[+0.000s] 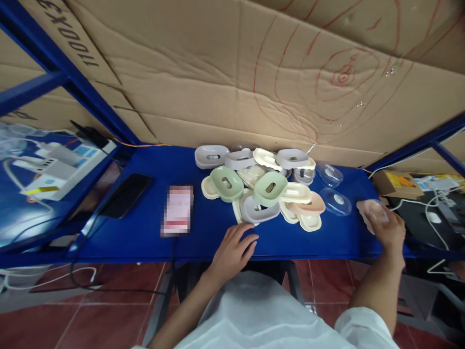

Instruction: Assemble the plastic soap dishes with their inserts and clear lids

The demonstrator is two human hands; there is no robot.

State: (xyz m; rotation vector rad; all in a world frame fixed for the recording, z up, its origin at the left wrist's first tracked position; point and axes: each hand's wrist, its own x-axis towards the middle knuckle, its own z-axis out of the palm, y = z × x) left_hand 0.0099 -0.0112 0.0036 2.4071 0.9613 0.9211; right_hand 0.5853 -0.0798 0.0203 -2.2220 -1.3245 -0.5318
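Note:
My right hand (391, 232) is at the right end of the blue table, its fingers closed round a pale pink soap dish (366, 220) with a clear cover on top. The underside of that grip is hidden. My left hand (234, 249) rests near the front edge with fingers stretched and apart, holding nothing. Just beyond its fingertips lies a pile of oval plastic soap dish parts: a grey dish (259, 212), a green dish (271, 186), another green dish (227, 183), a peach piece (310, 203) and cream pieces (296, 192). Two clear lids (334, 201) lie right of the pile.
A phone with a lit, blurred screen (178, 211) and a dark phone (127, 195) lie left. Power strips (78, 165) and cables stand farther left. Cardboard (203, 72) walls the back; blue metal posts (98, 104) flank it. A small cardboard box (397, 184) sits right.

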